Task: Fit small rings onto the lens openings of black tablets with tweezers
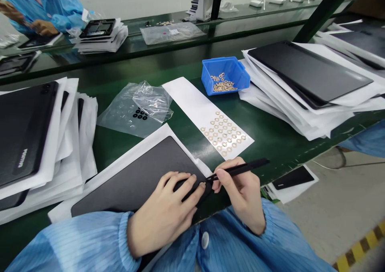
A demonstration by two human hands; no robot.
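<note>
A dark grey tablet back cover (132, 174) lies on a white sheet at the bench's near edge. My left hand (168, 208) rests on its right part, fingers spread and stretched, with the index fingertip at the right corner. In my right hand (240, 196) is a pair of black tweezers (246, 168), pinched between thumb and fingers. Their tips point left and meet the cover's corner beside my left fingertip. What lies exactly under the tips is too small to make out. Beyond the cover, a white strip (192, 107) carries rows of small gold-coloured rings (225, 133).
A blue bin (225, 65) holds loose rings. Several black rings (140, 114) sit on a clear plastic bag (120, 107). Stacks of covers and paper stand left (27, 131) and right (309, 71). Across the bench, a co-worker in blue (60, 7) handles something.
</note>
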